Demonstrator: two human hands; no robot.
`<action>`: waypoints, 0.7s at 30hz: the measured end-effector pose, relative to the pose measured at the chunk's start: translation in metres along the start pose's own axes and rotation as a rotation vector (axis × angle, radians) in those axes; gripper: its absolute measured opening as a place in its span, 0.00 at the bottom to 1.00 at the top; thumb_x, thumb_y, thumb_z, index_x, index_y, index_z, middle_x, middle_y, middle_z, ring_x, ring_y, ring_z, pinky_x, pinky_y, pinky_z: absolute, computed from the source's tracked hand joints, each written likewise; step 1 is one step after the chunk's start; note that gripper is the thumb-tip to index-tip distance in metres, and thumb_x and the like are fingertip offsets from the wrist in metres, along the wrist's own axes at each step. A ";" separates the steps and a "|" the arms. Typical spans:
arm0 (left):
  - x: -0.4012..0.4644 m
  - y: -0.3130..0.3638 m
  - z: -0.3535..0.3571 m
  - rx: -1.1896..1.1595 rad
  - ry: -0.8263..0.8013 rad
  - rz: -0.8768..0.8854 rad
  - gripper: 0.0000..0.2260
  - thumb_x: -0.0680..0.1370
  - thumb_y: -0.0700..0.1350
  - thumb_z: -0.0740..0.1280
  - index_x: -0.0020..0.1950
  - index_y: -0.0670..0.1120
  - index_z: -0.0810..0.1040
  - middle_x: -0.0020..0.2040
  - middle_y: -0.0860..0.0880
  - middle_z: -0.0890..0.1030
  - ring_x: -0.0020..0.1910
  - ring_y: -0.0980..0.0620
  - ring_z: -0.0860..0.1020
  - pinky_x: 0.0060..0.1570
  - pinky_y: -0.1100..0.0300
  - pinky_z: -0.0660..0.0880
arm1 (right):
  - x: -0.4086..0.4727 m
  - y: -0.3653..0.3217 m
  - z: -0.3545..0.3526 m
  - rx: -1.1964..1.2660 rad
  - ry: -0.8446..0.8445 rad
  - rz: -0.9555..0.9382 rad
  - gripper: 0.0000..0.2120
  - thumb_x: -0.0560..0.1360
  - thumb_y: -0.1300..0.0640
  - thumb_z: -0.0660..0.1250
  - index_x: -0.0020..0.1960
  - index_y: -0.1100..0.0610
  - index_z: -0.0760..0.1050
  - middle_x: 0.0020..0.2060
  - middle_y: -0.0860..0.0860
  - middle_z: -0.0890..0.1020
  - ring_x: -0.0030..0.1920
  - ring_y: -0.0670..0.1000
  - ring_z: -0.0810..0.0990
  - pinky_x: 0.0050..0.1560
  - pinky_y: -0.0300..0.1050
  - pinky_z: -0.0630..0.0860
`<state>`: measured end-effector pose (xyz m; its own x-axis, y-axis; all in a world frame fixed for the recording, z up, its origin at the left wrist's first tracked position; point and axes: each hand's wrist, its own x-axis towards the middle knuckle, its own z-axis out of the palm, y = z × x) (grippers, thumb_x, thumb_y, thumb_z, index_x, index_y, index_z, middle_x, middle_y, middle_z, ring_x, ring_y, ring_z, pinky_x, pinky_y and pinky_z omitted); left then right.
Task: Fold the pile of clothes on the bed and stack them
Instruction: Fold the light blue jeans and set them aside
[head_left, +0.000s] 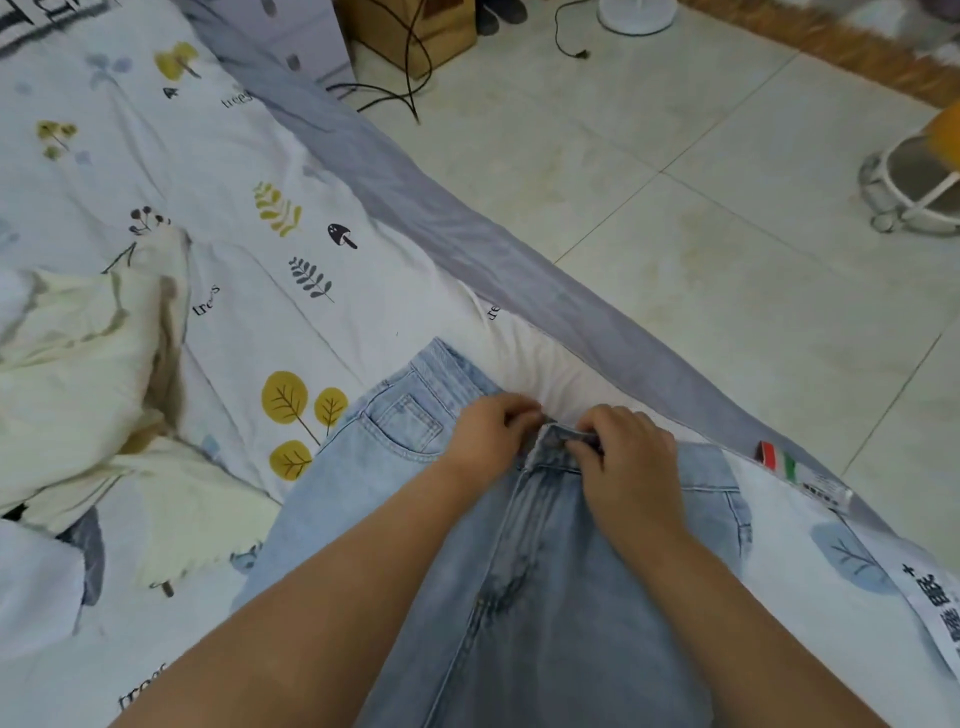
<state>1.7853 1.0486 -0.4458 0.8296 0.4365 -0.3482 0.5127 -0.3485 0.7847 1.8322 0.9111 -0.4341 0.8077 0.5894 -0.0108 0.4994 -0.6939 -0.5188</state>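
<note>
A pair of light blue jeans (405, 467) lies flat on the bed, waistband pointing away from me, front side up. My left hand (493, 431) grips the waistband just left of the fly with curled fingers. My right hand (623, 457) pinches the waistband tab on the right side of the fly. The two hands almost touch at the middle of the waistband. A crumpled cream garment (78, 374) lies in a heap to the left on the bed.
The bed carries a white sheet (234, 171) printed with leaves and trees, with a grey edge (415, 208) running diagonally. Beyond it is a tiled floor (701, 156) with cables, a cardboard box (415, 26), a fan base and a white stool (914, 192).
</note>
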 end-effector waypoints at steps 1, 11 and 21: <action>-0.001 -0.002 -0.002 -0.125 0.053 -0.073 0.09 0.79 0.41 0.62 0.51 0.38 0.80 0.47 0.40 0.82 0.44 0.44 0.79 0.51 0.55 0.75 | 0.003 0.001 0.008 -0.107 -0.084 0.055 0.06 0.77 0.53 0.63 0.52 0.53 0.72 0.49 0.51 0.76 0.52 0.54 0.72 0.52 0.49 0.63; -0.056 -0.032 0.014 0.379 -0.180 -0.135 0.09 0.70 0.50 0.71 0.41 0.50 0.72 0.40 0.49 0.79 0.45 0.49 0.78 0.36 0.63 0.64 | 0.022 -0.001 0.032 -0.328 -0.356 0.092 0.23 0.71 0.37 0.66 0.55 0.53 0.68 0.56 0.51 0.74 0.59 0.54 0.68 0.56 0.51 0.62; -0.074 -0.030 0.009 0.408 0.400 0.178 0.05 0.71 0.43 0.70 0.44 0.42 0.80 0.41 0.42 0.81 0.41 0.42 0.78 0.41 0.53 0.73 | 0.052 -0.009 0.011 -0.320 -0.013 0.082 0.13 0.75 0.45 0.64 0.43 0.54 0.70 0.45 0.55 0.80 0.51 0.57 0.74 0.45 0.47 0.53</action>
<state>1.7102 1.0190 -0.4484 0.8031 0.5935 0.0528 0.4831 -0.7004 0.5254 1.8661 0.9521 -0.4397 0.8461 0.5303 -0.0534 0.5078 -0.8326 -0.2210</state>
